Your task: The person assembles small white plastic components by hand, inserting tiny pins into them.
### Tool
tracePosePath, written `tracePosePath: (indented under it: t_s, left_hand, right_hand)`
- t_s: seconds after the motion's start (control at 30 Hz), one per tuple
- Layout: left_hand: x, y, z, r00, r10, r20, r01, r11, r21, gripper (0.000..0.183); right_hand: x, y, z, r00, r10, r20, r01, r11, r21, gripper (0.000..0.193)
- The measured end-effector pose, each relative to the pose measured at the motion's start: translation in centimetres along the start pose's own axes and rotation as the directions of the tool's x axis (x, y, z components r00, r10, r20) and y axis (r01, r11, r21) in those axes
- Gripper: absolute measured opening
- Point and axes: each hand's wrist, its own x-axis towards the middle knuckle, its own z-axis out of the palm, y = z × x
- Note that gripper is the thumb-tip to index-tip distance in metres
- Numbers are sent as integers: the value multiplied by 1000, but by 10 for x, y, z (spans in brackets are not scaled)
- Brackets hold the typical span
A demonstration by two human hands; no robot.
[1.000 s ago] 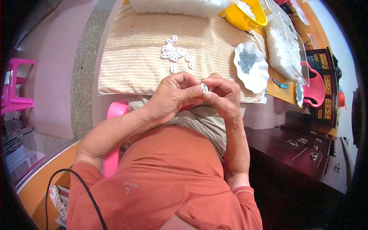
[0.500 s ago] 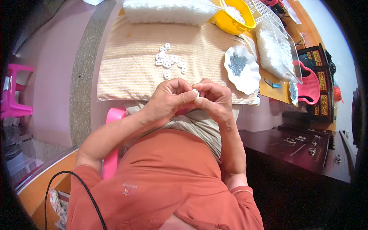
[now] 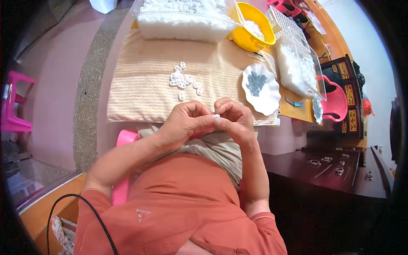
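Note:
Between the thumb and fingertips of my left hand (image 3: 183, 124) and my right hand (image 3: 236, 122) is a small white plastic piece (image 3: 217, 115). Both hands are closed in a pinch on it, and only a bit shows past the fingertips. They meet just off the near edge of a striped cream towel (image 3: 138, 95). Farther out on the towel lies a loose cluster of several white oval pieces (image 3: 182, 80), with holes in them. To the right sits a white scalloped dish (image 3: 264, 103) with a heap of tiny dark grey parts (image 3: 256, 83).
At the towel's far edge stands a clear bin (image 3: 182, 32) full of white pieces, beside a yellow basin (image 3: 269, 26). A second filled clear bin (image 3: 307, 68) stands right of the dish. A blue-handled cutter (image 3: 294, 103) lies nearby. A pink stool (image 3: 17, 102) stands at far left.
The view has tilted, so the towel and containers sit lower in the picture. My hands stay together; less of the white piece shows between the fingertips.

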Motion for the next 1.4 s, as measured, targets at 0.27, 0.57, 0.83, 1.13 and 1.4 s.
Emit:
tracePosePath:
  t_s: [0.27, 0.57, 0.83, 1.13, 1.4]
  left_hand:
    - [1, 2, 3, 994, 77, -81, -79, 997, -12, 16]
    - [3, -3, -3, 989, 96, -109, -95, 995, 16, 10]
    - [1, -2, -1, 977, 143, -158, -132, 988, 77, 12]
    - [0, -7, -1, 967, 238, -88, -219, 958, 185, 7]
    - [-7, -20, 8, 972, 229, 61, -233, 875, 425, 7]
  right_hand:
    - [18, -23, -22, 885, -197, -421, 73, 953, -293, 11]
    - [72, -87, -48, 509, -772, -381, 279, 567, -775, 15]
    - [151, -113, -144, 547, -784, -294, -9, 346, -938, 26]
    - [121, -43, -95, 922, -324, -214, 84, 704, -705, 20]
    - [81, -5, -10, 998, 14, 61, 38, 640, -768, 11]
